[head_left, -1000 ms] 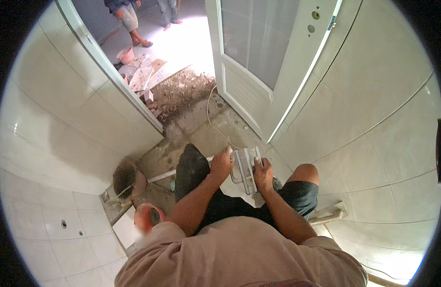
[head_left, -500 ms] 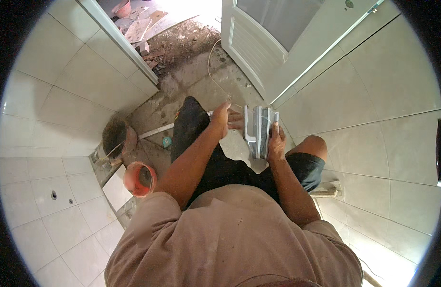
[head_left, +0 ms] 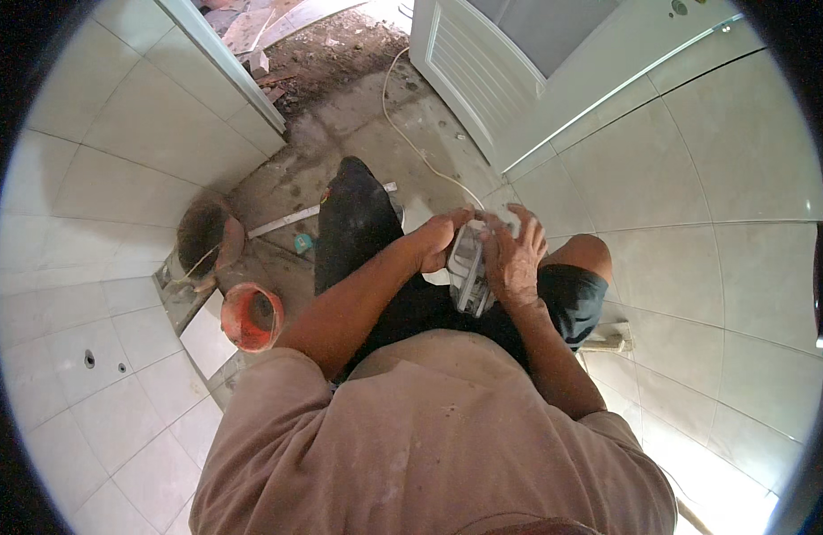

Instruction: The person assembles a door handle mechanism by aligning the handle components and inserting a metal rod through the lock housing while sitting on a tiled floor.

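Metal-framed tool [head_left: 470, 275] — left hand [head_left: 437, 241] gripping it, right hand [head_left: 516, 263] against it, hold unclear — stained floor [head_left: 353, 135], tiled walls [head_left: 630, 183], white door [head_left: 529, 120]

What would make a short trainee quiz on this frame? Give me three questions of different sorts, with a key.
1. True or false: the red bucket stands to the right of the grey object.
2. Pick one: what colour is the small thing lying near the white bar? A) yellow B) teal C) black
3. In a few words: which of the person's hands are on the grey object?

Key:
1. False; it stands to the left.
2. B.
3. Both, the left hand and the right hand.
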`<state>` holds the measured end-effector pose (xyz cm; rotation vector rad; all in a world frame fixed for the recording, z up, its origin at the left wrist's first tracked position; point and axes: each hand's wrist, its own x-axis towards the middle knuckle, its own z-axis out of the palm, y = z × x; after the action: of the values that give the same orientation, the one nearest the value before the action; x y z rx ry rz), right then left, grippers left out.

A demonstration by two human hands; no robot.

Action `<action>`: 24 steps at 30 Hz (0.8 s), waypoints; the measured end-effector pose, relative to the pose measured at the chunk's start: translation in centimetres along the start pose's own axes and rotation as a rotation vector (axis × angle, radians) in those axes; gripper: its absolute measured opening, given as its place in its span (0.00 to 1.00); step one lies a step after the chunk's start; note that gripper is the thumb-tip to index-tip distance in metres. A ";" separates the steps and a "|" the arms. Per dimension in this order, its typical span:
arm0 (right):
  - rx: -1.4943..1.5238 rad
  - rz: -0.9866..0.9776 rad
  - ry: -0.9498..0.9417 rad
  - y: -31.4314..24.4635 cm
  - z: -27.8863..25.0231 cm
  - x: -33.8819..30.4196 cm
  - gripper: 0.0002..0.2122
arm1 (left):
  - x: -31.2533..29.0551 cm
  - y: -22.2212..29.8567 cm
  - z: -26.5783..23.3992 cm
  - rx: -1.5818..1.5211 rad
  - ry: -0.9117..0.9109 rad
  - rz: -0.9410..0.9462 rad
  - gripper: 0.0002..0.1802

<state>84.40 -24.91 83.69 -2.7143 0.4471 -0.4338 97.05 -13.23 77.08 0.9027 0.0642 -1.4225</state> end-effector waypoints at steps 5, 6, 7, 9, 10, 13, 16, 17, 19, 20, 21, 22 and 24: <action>0.122 0.152 -0.240 0.6 0.2 -1.1 0.12 | -0.8 -1.0 1.6 0.083 -0.192 -0.084 0.25; 0.162 0.139 -0.280 1.1 0.1 -1.2 0.12 | -1.2 -1.1 1.9 0.143 -0.179 -0.120 0.28; 0.202 0.126 -0.319 1.9 -0.2 -1.2 0.11 | -1.5 -1.3 2.4 0.150 -0.155 -0.141 0.28; 0.198 0.041 -0.320 1.5 -0.8 -1.2 0.11 | -1.8 -1.7 3.2 0.166 -0.101 -0.184 0.29; 0.150 -0.029 -0.282 1.3 -1.3 -1.3 0.10 | -1.7 -1.9 3.4 0.168 -0.082 -0.202 0.30; -0.048 -0.022 -0.300 -1.0 -2.9 -1.6 0.13 | -1.6 -2.9 3.3 0.163 -0.011 -0.254 0.32; 0.201 0.033 -0.403 0.3 -2.1 -2.6 0.15 | -1.7 -3.7 3.3 0.110 0.061 -0.233 0.31; 0.364 0.044 -0.439 1.0 -1.8 -3.0 0.15 | -2.3 -3.6 3.9 0.061 0.071 -0.208 0.30; 0.349 -0.001 -0.415 2.1 -1.2 -4.0 0.15 | -2.3 -4.3 3.9 0.020 0.065 -0.199 0.29; 0.346 -0.031 -0.402 2.1 -1.0 -4.2 0.14 | -2.0 -4.4 3.5 0.030 0.055 -0.208 0.28; 0.361 -0.061 -0.383 2.1 -1.0 -4.3 0.14 | -1.9 -4.7 3.1 0.039 0.044 -0.218 0.28; 0.376 -0.092 -0.364 2.0 -1.0 -4.5 0.13 | -1.9 -5.1 2.8 0.031 0.050 -0.196 0.27; 0.392 -0.133 -0.332 2.3 -0.7 -4.9 0.12 | -2.2 -5.2 3.2 0.017 0.051 -0.160 0.26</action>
<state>79.18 -25.43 82.27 -2.3749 0.0790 -0.0841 90.62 -12.69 77.81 0.9649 0.1663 -1.5503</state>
